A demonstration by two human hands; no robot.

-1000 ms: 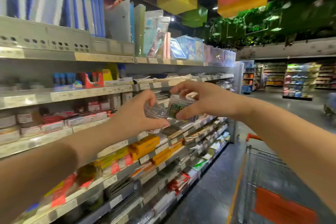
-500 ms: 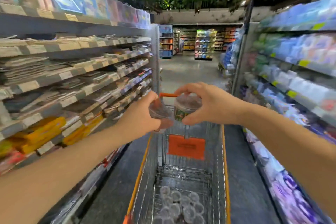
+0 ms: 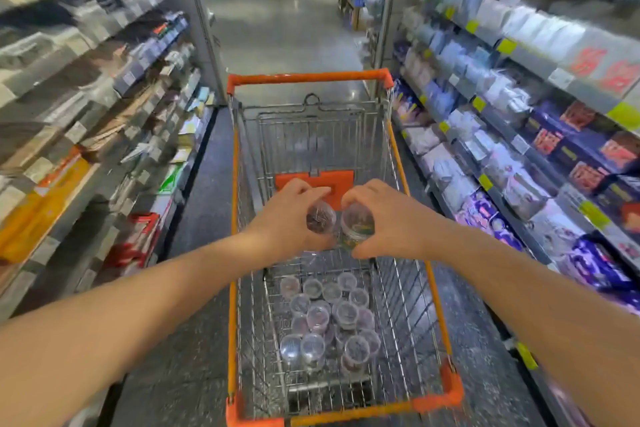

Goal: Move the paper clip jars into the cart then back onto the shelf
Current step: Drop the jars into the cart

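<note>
My left hand (image 3: 284, 220) grips a small clear paper clip jar (image 3: 320, 217) by its sides. My right hand (image 3: 388, 218) grips a second clear jar (image 3: 358, 222) that has a green label. Both jars are side by side over the middle of the wire shopping cart (image 3: 420, 253) with orange trim. Several more clear jars (image 3: 329, 315) lie bunched on the cart's floor, below and nearer to me than my hands.
Stationery shelves (image 3: 104, 97) run along the left of the aisle, and shelves of packaged goods (image 3: 519, 97) run along the right. The cart fills the narrow aisle between them. Open floor (image 3: 284, 28) stretches beyond the cart's far handle.
My view has swung from the left shelf down onto the cart. Both hands have carried their jars away from the shelf and lowered them over the cart basket.
</note>
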